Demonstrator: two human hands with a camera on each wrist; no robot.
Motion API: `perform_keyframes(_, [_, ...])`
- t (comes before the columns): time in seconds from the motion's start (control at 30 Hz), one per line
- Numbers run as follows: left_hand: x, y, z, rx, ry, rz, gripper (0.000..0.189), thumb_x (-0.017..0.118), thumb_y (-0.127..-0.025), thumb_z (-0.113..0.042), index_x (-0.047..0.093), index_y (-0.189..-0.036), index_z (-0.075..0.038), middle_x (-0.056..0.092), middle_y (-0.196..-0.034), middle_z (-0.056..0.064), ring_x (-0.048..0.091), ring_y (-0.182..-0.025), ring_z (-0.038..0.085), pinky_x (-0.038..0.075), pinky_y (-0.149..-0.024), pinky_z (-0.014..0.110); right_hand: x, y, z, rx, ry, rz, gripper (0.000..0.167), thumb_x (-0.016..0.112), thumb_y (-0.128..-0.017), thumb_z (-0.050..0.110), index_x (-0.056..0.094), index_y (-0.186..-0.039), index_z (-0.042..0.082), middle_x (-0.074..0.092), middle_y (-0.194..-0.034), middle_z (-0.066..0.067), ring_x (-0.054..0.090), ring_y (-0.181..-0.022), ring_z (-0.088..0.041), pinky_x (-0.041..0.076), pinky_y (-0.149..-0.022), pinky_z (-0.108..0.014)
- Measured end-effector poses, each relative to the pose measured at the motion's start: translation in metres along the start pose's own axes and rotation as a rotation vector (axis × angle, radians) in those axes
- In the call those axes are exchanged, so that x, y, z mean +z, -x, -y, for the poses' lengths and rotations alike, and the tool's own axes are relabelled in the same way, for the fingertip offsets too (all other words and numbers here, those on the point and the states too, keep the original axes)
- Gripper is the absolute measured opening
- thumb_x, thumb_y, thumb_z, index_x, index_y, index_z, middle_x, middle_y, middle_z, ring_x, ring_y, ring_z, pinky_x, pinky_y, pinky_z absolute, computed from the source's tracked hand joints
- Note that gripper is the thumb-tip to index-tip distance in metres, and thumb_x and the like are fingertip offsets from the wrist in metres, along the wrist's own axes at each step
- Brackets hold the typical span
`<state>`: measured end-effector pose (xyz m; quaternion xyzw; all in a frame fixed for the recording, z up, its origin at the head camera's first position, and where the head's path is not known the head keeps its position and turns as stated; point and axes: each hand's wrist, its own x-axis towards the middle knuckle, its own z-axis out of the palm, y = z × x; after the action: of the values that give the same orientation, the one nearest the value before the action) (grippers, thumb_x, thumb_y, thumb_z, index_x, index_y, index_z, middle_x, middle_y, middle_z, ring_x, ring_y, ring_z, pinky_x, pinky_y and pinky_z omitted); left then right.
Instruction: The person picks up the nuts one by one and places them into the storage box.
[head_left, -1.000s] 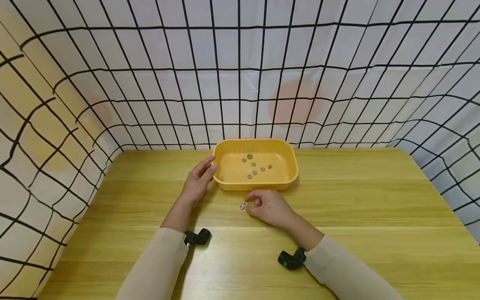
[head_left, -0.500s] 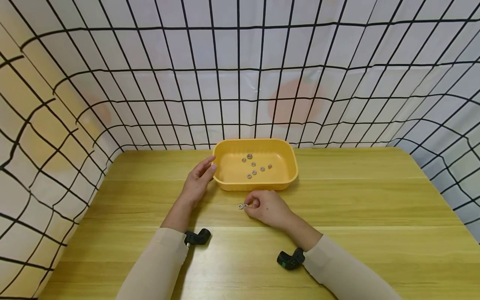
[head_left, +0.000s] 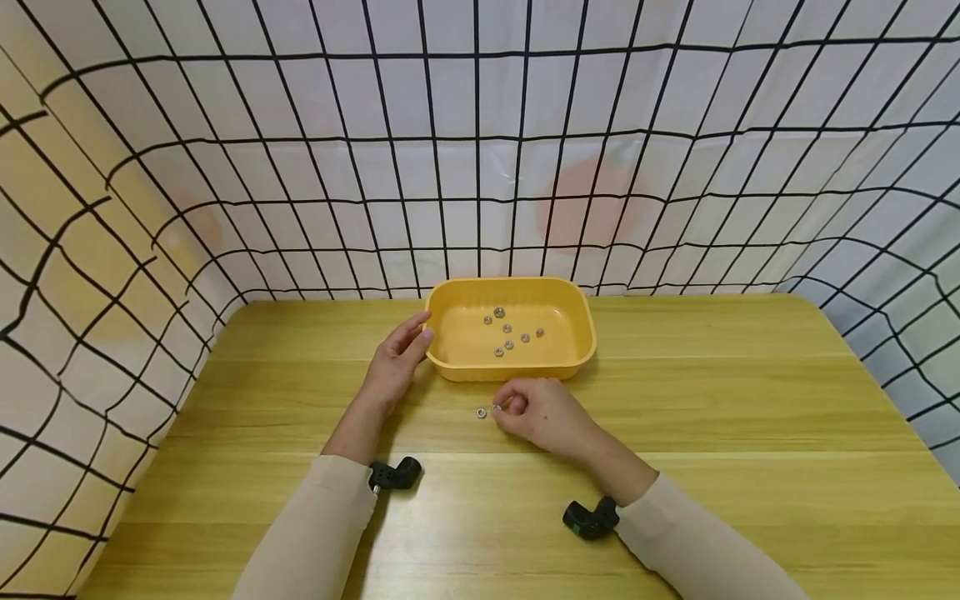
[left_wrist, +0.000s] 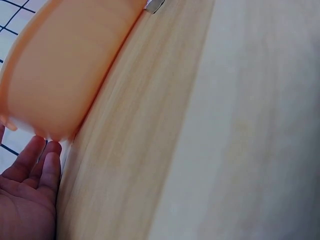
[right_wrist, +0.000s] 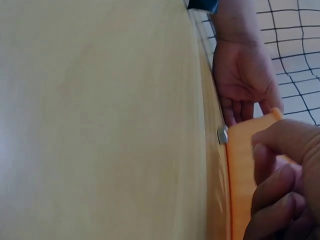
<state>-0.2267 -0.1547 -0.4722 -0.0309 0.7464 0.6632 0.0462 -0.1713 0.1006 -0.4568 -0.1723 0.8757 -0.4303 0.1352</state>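
My left hand rests against the left end of a yellow plastic tray. In the left wrist view its fairly straight fingers touch the outside of the tray's wall, with the thumb near the rim. My right hand, in front of the tray, pinches a small metal nut between thumb and index finger, the other fingers curled. Just left of it a second nut lies on the table. The right wrist view hides the pinched nut behind the index finger.
Several metal nuts lie scattered on the tray's floor. The tray stands near the back of a wooden table. Black netting over white sheeting rises behind the table and along both sides.
The right hand first slid slightly left to the two nuts, then drew back right with one between its fingertips, parting it from the other. Left hand and tray have stayed put.
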Motion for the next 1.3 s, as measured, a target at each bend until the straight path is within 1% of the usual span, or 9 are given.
perform_keyframes(0.17, [0.001,-0.001,0.001,0.014,0.016,-0.002,0.047,0.061,-0.104,-0.033,0.054,-0.149,-0.021,0.052,-0.151,0.014,0.047,-0.142,0.027,0.043,-0.119,0.045,-0.012,0.004,0.008,0.013,-0.021,-0.018,0.006,0.075,-0.092,0.021,0.073,-0.097,0.018,0.063,-0.075,0.004,0.053,-0.061,-0.011,0.045,-0.055,-0.021])
perform_keyframes(0.23, [0.001,-0.001,0.001,0.018,0.014,-0.003,0.047,0.061,-0.104,-0.033,0.054,-0.149,-0.021,0.052,-0.151,0.014,0.047,-0.142,0.026,0.043,-0.118,0.045,-0.017,0.005,0.012,0.019,-0.039,-0.026,0.006,0.076,-0.092,0.020,0.073,-0.097,0.017,0.063,-0.076,0.003,0.052,-0.060,-0.011,0.044,-0.053,-0.020])
perform_keyframes(0.33, [0.001,0.000,0.000,0.019,0.008,-0.009,0.046,0.062,-0.103,-0.035,0.055,-0.148,-0.024,0.053,-0.151,0.013,0.046,-0.143,0.026,0.043,-0.118,0.045,-0.026,0.006,0.017,-0.001,-0.053,-0.053,0.005,0.076,-0.091,0.018,0.074,-0.096,0.016,0.064,-0.077,0.002,0.051,-0.059,-0.011,0.042,-0.050,-0.018])
perform_keyframes(0.43, [0.001,0.000,0.000,0.018,0.009,-0.012,0.046,0.062,-0.103,-0.035,0.055,-0.147,-0.025,0.053,-0.151,0.013,0.046,-0.143,0.026,0.043,-0.118,0.045,-0.035,0.006,0.022,-0.028,-0.048,-0.089,0.007,0.077,-0.090,0.016,0.074,-0.096,0.015,0.064,-0.077,0.001,0.051,-0.059,-0.012,0.041,-0.050,-0.017])
perform_keyframes(0.6, [0.001,-0.001,0.000,0.014,0.020,-0.007,0.046,0.062,-0.104,-0.033,0.055,-0.148,-0.023,0.053,-0.150,0.014,0.047,-0.141,0.027,0.044,-0.118,0.045,-0.048,0.001,0.029,-0.018,-0.021,-0.142,0.009,0.078,-0.090,0.019,0.073,-0.097,0.015,0.063,-0.076,0.000,0.049,-0.058,-0.013,0.037,-0.048,-0.019])
perform_keyframes(0.8, [0.001,0.000,0.001,0.018,0.020,-0.003,0.046,0.061,-0.104,-0.033,0.054,-0.148,-0.022,0.053,-0.149,0.015,0.048,-0.141,0.027,0.043,-0.118,0.045,-0.061,-0.013,0.033,-0.001,0.061,-0.192,0.012,0.077,-0.091,0.025,0.073,-0.099,0.016,0.064,-0.075,0.001,0.049,-0.059,-0.016,0.037,-0.050,-0.021])
perform_keyframes(0.9, [0.002,0.000,0.001,0.021,0.026,-0.002,0.045,0.061,-0.104,-0.032,0.055,-0.148,-0.021,0.054,-0.149,0.015,0.049,-0.140,0.027,0.044,-0.118,0.045,-0.066,-0.022,0.032,0.016,0.089,-0.204,0.013,0.075,-0.092,0.028,0.072,-0.100,0.017,0.064,-0.075,0.000,0.049,-0.059,-0.017,0.037,-0.050,-0.021])
perform_keyframes(1.1, [0.001,-0.001,0.002,0.012,0.028,0.000,0.046,0.060,-0.104,-0.032,0.054,-0.149,-0.021,0.054,-0.148,0.015,0.049,-0.139,0.027,0.043,-0.118,0.045,-0.071,-0.040,0.027,0.064,0.098,-0.200,0.015,0.072,-0.094,0.031,0.071,-0.103,0.018,0.065,-0.078,-0.001,0.047,-0.056,-0.016,0.034,-0.048,-0.022])
perform_keyframes(1.3, [0.001,-0.001,0.002,0.009,0.021,0.003,0.046,0.060,-0.105,-0.034,0.054,-0.149,-0.022,0.053,-0.149,0.015,0.049,-0.139,0.028,0.043,-0.119,0.046,-0.072,-0.055,0.017,0.091,0.088,-0.180,0.018,0.070,-0.095,0.030,0.071,-0.106,0.016,0.065,-0.082,-0.003,0.047,-0.054,-0.015,0.038,-0.047,-0.023])
